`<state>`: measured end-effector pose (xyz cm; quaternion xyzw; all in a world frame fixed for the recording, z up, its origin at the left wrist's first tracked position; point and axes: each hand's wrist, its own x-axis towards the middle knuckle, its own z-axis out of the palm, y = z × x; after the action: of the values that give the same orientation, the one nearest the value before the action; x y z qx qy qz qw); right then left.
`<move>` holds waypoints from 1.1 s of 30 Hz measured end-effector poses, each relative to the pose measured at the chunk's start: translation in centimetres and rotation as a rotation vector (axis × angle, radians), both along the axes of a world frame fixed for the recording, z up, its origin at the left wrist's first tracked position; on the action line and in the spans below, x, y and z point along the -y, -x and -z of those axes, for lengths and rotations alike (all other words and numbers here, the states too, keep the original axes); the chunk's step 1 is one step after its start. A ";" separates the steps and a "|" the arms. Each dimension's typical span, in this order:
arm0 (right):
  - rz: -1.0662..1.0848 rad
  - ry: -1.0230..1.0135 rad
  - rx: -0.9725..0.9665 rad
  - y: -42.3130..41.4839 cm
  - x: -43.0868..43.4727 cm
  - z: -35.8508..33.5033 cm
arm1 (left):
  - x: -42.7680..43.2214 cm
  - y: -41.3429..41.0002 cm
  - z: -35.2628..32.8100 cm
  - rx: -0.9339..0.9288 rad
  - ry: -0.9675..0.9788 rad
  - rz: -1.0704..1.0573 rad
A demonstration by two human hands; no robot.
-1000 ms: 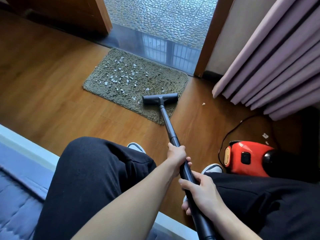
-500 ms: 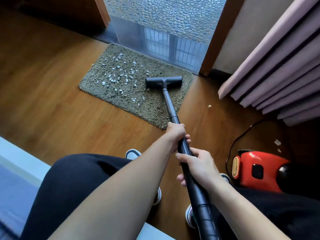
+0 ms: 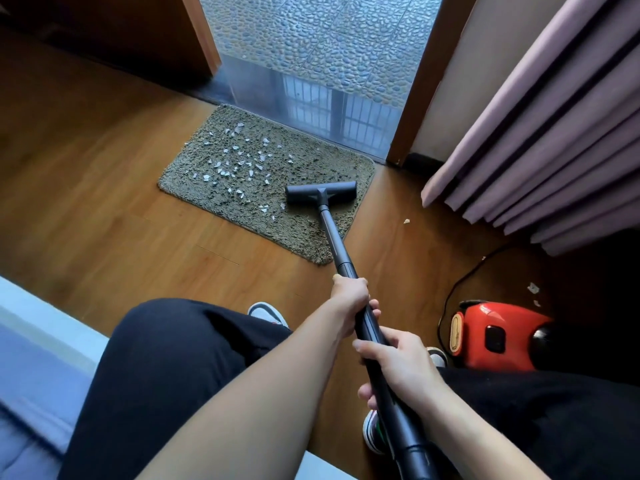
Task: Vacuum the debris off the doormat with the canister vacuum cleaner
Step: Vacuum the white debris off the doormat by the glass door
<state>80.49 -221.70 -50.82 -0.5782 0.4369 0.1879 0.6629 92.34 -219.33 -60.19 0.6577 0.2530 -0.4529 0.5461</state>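
Left hand point(image 3: 349, 296), farther along, and right hand point(image 3: 398, 368) both grasp the wand point(image 3: 334, 237); its floor head point(image 3: 320, 192) rests on the doormat point(image 3: 311, 157), debris point(image 3: 235, 168) lying just left of it.

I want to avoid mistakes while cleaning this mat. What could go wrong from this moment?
The vacuum head sits near the right edge of the doormat, so suction might lift or bunch the mat. The debris lies left of the head; straight strokes could miss it. The cord loops by the canister, near a shoe, and might snag.
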 end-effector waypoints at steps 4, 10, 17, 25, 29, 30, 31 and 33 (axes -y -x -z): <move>-0.094 0.010 -0.002 3.9 -0.8 -0.3 | -1.5 4.3 -0.4 -0.006 -0.034 -0.033; -0.199 0.046 0.018 6.5 -2.4 -0.7 | -4.2 7.2 -0.3 -0.004 -0.037 -0.124; -0.283 0.030 0.039 4.8 -4.5 -0.5 | -7.5 5.8 0.2 0.017 -0.057 -0.224; -0.208 -0.030 0.032 0.0 -5.0 1.9 | -7.5 0.8 1.7 0.009 -0.046 -0.245; -0.205 -0.042 0.043 -3.1 -5.0 2.3 | -7.4 -2.2 2.0 0.016 -0.003 -0.294; -0.204 -0.040 0.044 -3.8 -4.9 2.4 | -7.4 -2.9 2.0 0.015 0.009 -0.306; -0.200 -0.038 0.043 -4.5 -4.7 2.5 | -7.3 -3.6 2.1 0.015 0.021 -0.317; -0.193 -0.045 0.042 -5.6 -4.4 2.7 | -7.1 -4.9 2.3 0.022 0.046 -0.343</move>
<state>86.11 -217.28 -53.48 -0.6063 0.3608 0.2487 0.6636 97.28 -212.18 -62.53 0.5971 0.3452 -0.3515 0.6331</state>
